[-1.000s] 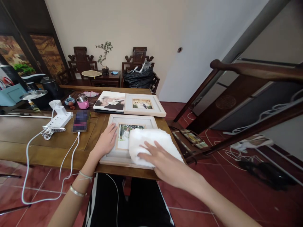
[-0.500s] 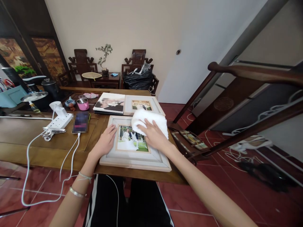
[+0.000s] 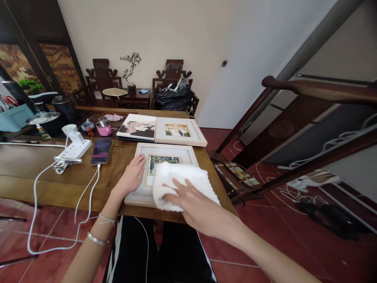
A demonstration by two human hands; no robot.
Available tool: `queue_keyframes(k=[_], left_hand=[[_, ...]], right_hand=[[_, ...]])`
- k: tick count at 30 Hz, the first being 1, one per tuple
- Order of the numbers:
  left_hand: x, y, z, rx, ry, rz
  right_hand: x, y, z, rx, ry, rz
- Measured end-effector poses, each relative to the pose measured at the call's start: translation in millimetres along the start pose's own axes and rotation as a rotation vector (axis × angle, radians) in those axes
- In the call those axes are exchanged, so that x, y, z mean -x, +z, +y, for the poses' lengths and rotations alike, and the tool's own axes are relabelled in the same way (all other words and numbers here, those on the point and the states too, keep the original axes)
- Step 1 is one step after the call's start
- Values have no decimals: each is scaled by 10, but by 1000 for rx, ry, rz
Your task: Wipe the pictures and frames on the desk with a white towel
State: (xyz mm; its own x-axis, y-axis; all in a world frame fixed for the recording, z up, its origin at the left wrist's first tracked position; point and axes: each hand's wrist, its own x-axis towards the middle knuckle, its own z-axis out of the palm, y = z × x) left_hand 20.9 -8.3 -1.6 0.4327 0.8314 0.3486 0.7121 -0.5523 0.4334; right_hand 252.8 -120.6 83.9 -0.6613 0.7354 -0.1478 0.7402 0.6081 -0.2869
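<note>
A pale picture frame (image 3: 188,151) lies flat near the front edge of the wooden table, with a wedding photo (image 3: 151,167) inside. My left hand (image 3: 134,175) holds the frame's left side, its fingers together over the rim and its thumb out of sight. Under my right hand (image 3: 187,196) is a folded white cloth (image 3: 203,179), gripped and pressed on the frame's lower right part. The cloth covers most of the photo and the frame's lower right corner. Behind it lies a second framed photo (image 3: 178,130), beside a portrait print (image 3: 138,125).
Left on the table (image 3: 29,171) are a phone (image 3: 101,151) on a charging cable, a white power strip (image 3: 77,150), a metal clip (image 3: 66,163) and a pink cup (image 3: 103,128). A wooden chair (image 3: 282,125) stands close on the right.
My right hand has moved the white cloth down towards me, from the frame's upper right to its lower right. The frame's upper right corner now shows. My left hand has stayed put.
</note>
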Motion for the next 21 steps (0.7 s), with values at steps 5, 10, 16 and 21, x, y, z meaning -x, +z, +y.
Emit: queue_keyframes(k=[5, 10, 16, 21], left_hand=[[-3, -15, 4, 2, 6, -18], [9, -41, 32, 57, -55, -25], [15, -105, 111, 187, -135, -15], [30, -143, 165, 272, -166, 4]], right_hand=[[-206, 68, 154, 30, 1, 88], [-716, -57, 542, 141, 88, 198], [-1083, -8, 488, 245, 111, 199], [-672, 112, 50, 110, 23, 61]])
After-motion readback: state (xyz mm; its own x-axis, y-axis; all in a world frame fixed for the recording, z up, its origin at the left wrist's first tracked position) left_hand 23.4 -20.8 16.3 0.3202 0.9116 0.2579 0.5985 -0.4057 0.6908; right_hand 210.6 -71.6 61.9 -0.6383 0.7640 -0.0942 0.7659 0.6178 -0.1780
